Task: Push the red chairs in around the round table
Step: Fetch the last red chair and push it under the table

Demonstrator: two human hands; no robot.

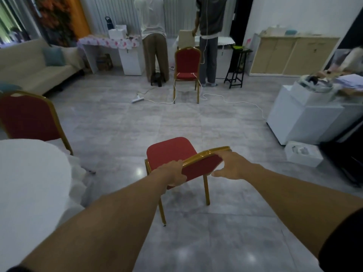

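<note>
A red chair with a gold frame (170, 152) stands on the floor right in front of me, its seat facing away. My left hand (172, 173) grips the left side of its backrest. My right hand (231, 165) rests on the right top of the backrest, thumb spread below. The round table with a white cloth (29, 183) fills the lower left. A second red chair (29, 118) stands at the table's far side. A third red chair (187, 65) stands far off in the middle of the room.
Two people stand at the white desks (129, 55) by the back wall, behind the far chair. A white cable and power strip (137, 99) lie across the floor. White boxes and a cabinet (306, 114) stand at the right, a beige sofa (35, 71) at the left.
</note>
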